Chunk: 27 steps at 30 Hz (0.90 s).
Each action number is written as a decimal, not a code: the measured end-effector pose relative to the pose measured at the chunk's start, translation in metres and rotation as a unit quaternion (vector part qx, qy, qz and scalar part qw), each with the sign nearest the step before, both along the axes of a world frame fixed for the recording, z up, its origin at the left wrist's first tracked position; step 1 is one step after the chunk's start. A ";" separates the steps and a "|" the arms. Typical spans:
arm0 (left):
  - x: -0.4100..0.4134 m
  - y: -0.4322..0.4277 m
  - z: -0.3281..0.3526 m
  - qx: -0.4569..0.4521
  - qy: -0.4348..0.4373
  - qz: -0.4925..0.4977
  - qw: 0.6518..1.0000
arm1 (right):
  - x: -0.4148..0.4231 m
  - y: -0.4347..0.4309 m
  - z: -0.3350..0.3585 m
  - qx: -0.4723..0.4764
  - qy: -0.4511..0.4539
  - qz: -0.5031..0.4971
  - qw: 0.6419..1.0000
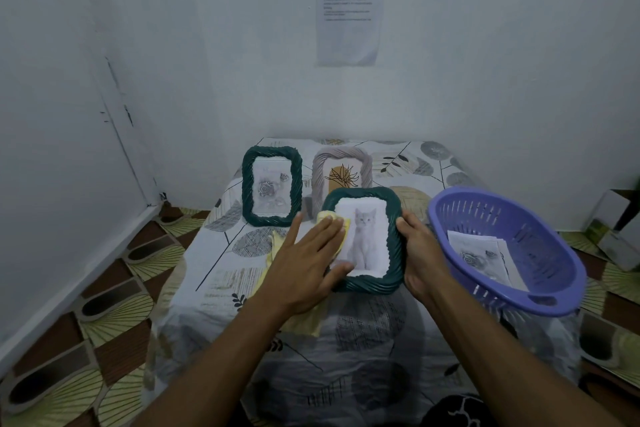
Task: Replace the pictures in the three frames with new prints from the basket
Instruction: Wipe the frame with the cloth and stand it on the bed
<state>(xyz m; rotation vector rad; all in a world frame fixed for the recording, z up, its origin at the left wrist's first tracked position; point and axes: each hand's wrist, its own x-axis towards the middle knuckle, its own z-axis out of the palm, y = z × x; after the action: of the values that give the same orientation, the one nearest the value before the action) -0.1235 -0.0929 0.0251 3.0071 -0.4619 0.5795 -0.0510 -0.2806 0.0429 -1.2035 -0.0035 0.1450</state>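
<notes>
A dark green frame (388,282) with a grey cat picture lies tilted at the table's middle. My right hand (420,256) grips its right edge. My left hand (304,263) lies flat on a yellow cloth (325,218), pressing it against the frame's left side and glass. Behind stand two upright frames: a dark green frame (296,180) with a rose picture, and a pale beige frame (320,177) showing a plant print. The purple basket (561,253) at the right holds paper prints (479,253), the top one a rose.
The table (214,274) carries a leaf-patterned cloth and stands against a white wall with a printed sheet (348,10) taped to it. Patterned floor lies left and right. A small box (613,225) sits on the floor at far right.
</notes>
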 end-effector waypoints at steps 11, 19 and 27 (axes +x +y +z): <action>0.012 0.020 -0.063 -0.116 0.169 0.105 0.973 | 0.007 -0.019 0.000 -0.030 0.012 -0.066 0.997; 0.010 0.055 -0.070 -0.090 0.167 0.141 0.972 | 0.006 -0.003 -0.002 -0.030 0.015 -0.041 0.999; 0.000 0.112 -0.068 -0.064 0.160 0.194 0.966 | 0.003 0.011 0.001 -0.020 0.007 -0.033 0.999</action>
<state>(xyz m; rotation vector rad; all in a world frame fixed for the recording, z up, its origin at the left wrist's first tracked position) -0.1231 0.0192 -0.0433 2.9919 0.1809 0.1175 -0.0479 -0.2700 0.0440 -1.2410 0.0506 0.0962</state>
